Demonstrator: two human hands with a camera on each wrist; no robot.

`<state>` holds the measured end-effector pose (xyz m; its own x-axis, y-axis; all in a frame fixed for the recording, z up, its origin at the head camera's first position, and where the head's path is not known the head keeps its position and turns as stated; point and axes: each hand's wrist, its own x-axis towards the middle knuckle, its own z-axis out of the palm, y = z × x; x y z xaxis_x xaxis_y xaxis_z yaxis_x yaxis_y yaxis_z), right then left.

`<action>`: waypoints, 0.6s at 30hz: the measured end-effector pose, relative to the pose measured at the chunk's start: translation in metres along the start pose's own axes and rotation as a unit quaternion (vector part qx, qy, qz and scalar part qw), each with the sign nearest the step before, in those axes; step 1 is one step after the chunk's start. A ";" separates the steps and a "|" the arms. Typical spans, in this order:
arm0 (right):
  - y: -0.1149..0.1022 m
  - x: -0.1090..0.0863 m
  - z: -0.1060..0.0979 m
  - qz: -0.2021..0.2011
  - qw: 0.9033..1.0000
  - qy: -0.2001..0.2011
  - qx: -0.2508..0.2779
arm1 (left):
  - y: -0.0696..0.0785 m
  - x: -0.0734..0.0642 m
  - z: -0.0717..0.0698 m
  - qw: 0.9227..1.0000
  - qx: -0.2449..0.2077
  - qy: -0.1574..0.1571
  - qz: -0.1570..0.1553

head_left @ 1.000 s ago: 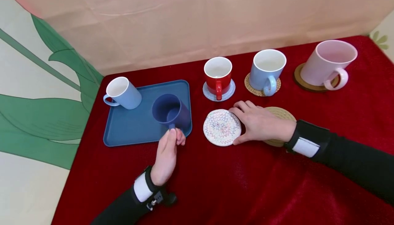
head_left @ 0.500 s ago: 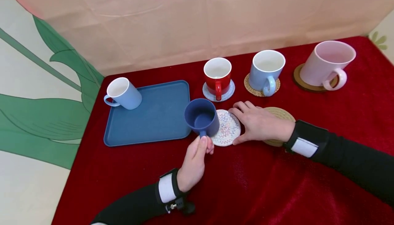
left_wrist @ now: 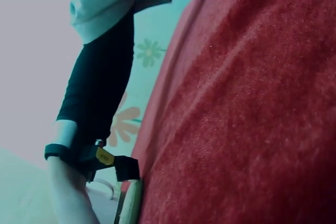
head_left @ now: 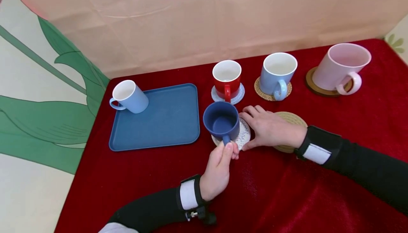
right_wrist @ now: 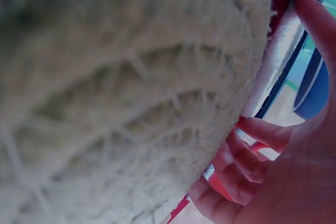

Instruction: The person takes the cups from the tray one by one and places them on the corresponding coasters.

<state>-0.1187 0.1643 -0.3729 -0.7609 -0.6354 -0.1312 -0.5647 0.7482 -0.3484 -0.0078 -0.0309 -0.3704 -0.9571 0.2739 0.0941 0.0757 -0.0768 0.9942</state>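
Observation:
My left hand [head_left: 220, 167] holds a dark blue mug [head_left: 220, 121] by its handle, thumb on top. The mug is upright over the left part of a round white coaster [head_left: 244, 134] with zigzag stitching; I cannot tell whether its base touches. My right hand [head_left: 269, 126] grips that coaster's right edge between thumb and fingers. In the right wrist view the fingertips meet the white coaster's rim [right_wrist: 275, 59], beside a blurred woven straw coaster [right_wrist: 131, 108]. This straw coaster lies partly under my right hand and wrist. The left wrist view shows the right forearm [left_wrist: 100, 77], not the left hand.
A blue tray [head_left: 165, 119] at left carries a light blue mug [head_left: 134, 100]. Along the back stand a red mug [head_left: 227, 84], another light blue mug [head_left: 275, 79] and a pink mug [head_left: 334, 70], each on a coaster. Red cloth [head_left: 287, 194] covers the table.
My left hand has carried the dark blue mug rightward from over the tray to over the white coaster. The right hand has stayed in place at the coaster's edge.

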 end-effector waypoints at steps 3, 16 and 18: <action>0.000 -0.001 0.000 -0.001 1.000 -0.001 -0.001 | -0.002 0.001 0.003 1.000 0.005 0.000 -0.019; 0.002 -0.002 0.000 -0.002 1.000 0.006 0.012 | -0.009 0.003 0.010 0.999 0.019 -0.009 -0.046; 0.001 -0.002 0.000 -0.003 1.000 0.007 0.014 | -0.010 0.003 0.010 0.999 0.018 -0.012 -0.050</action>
<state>-0.1182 0.1666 -0.3729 -0.7626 -0.6363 -0.1163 -0.5595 0.7391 -0.3751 -0.0087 -0.0198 -0.3792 -0.9538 0.3005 -0.0049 -0.0094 -0.0133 0.9999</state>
